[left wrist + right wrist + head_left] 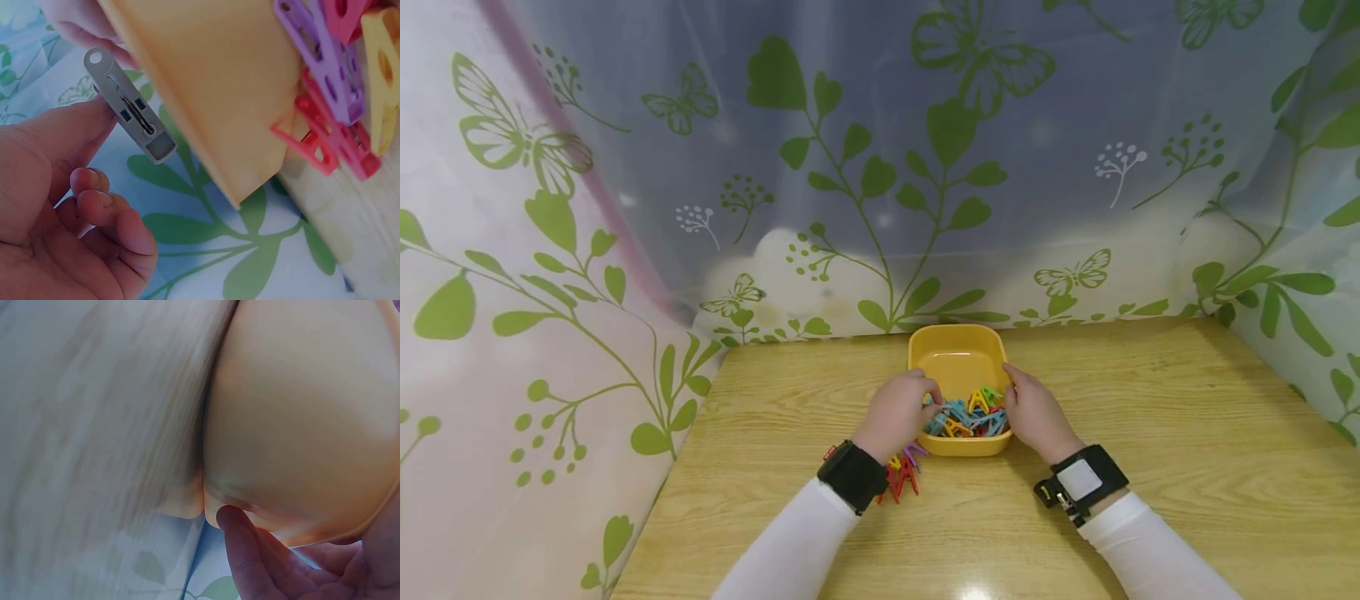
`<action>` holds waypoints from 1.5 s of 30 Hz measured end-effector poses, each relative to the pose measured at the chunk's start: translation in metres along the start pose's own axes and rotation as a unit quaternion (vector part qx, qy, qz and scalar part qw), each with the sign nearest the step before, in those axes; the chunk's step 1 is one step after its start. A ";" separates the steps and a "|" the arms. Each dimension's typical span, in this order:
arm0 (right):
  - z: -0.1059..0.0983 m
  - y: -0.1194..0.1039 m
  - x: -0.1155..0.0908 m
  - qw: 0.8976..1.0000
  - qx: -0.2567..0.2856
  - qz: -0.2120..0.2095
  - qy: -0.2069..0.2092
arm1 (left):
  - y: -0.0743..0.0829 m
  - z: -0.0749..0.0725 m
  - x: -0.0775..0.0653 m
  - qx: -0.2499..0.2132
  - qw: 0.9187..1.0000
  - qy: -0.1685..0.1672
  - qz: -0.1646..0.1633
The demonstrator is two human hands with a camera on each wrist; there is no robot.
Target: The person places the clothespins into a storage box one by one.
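Observation:
My left hand pinches a grey clothespin between thumb and forefinger, over the left side of a yellow plastic basin. In the left wrist view the other fingers curl loosely beneath. Inside the basin, a pile of mixed clothespins, many of them blue with some yellow, green and red, lies toward the near end. My right hand grips the basin's right side, thumb at the rim and fingers against the outer wall.
Beside the basin's near left corner, several loose clothespins lie on the wooden table, among them a red one and a purple one. A leaf-and-butterfly patterned curtain hangs right behind the basin and along both sides.

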State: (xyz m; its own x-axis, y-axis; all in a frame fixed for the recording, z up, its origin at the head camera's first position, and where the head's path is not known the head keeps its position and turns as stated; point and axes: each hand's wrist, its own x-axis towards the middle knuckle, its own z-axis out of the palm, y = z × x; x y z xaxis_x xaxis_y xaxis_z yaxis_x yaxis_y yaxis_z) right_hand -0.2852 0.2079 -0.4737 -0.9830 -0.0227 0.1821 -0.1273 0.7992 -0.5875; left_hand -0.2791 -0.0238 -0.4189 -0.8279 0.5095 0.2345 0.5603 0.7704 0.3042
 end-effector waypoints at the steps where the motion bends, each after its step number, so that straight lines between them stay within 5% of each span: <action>1: 0.000 -0.001 0.000 1.000 0.000 -0.001 0.001 | 0.000 0.002 0.000 0.001 1.000 -0.003 -0.001; 22: 0.002 0.003 0.001 1.000 -0.006 0.000 0.005 | -0.010 0.025 -0.004 0.018 0.999 -0.035 -0.032; 28: 0.002 0.003 0.002 1.000 -0.002 0.002 0.003 | -0.019 0.014 -0.007 -0.020 0.999 -0.017 -0.048; 35: 0.002 0.003 0.002 1.000 -0.001 -0.002 0.003 | -0.047 -0.007 -0.014 -0.030 0.996 0.025 -0.077; 45: 0.001 0.002 0.002 1.000 0.001 0.002 -0.003 | -0.066 -0.002 -0.037 -0.015 0.993 -0.064 -0.099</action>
State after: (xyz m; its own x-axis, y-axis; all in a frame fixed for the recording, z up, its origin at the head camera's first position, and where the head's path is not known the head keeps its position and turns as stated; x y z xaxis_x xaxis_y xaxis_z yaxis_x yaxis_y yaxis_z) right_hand -0.2876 0.2087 -0.4753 -0.9845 -0.0232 0.1740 -0.1231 0.7977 -0.5904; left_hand -0.2848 -0.0942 -0.4460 -0.9171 0.3957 0.0480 0.3855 0.8498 0.3595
